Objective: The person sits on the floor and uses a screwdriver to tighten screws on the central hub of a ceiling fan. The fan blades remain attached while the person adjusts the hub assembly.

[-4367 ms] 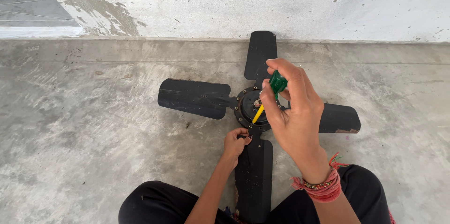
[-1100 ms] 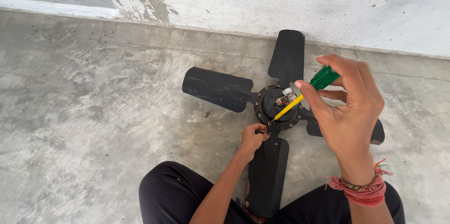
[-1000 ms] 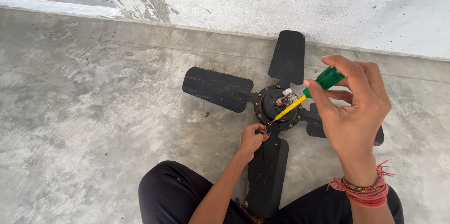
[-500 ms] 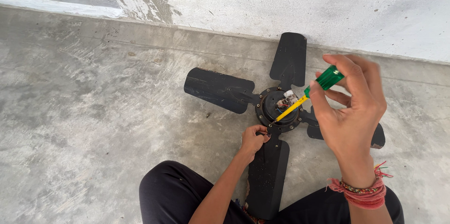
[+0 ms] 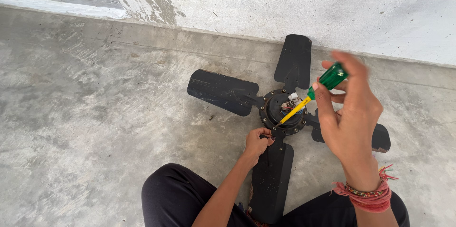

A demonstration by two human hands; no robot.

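A black four-bladed fan (image 5: 266,127) lies flat on the concrete floor (image 5: 95,113) in the centre of the frame, its nearest blade running down between the person's dark-trousered legs. The right hand (image 5: 349,117), at the right of the frame with red threads on its wrist, grips a green-handled screwdriver (image 5: 313,95) with a yellow shank; the tip slants down-left into the round hub (image 5: 284,112). The left hand (image 5: 256,142) is curled against the hub's lower rim, fingers closed on its edge. A whitish wall (image 5: 308,3) fills the top.
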